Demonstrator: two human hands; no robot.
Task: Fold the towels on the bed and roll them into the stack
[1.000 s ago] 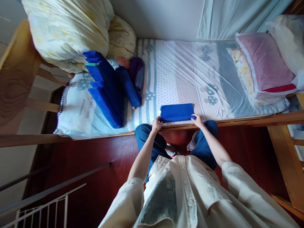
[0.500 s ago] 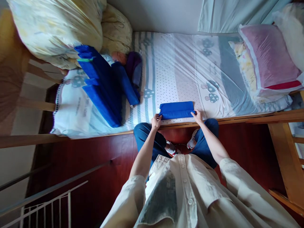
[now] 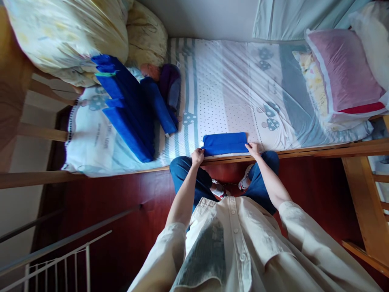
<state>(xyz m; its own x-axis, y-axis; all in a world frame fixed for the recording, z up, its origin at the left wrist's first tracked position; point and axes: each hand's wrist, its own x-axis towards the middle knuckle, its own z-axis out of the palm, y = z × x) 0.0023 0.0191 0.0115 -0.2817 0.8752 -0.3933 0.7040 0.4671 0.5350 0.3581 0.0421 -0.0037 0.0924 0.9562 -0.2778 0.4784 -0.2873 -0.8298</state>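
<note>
A folded blue cloth lies flat as a narrow rectangle at the front edge of the bed. My left hand pinches its near left corner. At its right end, my right hand grips the other corner between thumb and fingers. Whether the cloth is a garment or a plain piece of fabric cannot be made out. To the left, a stack of folded blue cloths rests on the bed, beside a rolled blue cloth and a dark purple bundle.
The bed has a patterned sheet and a wooden edge rail. Big yellowish bedding is heaped at the left, and a pink pillow sits at the right. A white metal rack stands at lower left.
The cloth's near strip, raised as a fold before, now lies flatter along the bed edge. Both hands have lowered slightly toward me, still at its two ends.
</note>
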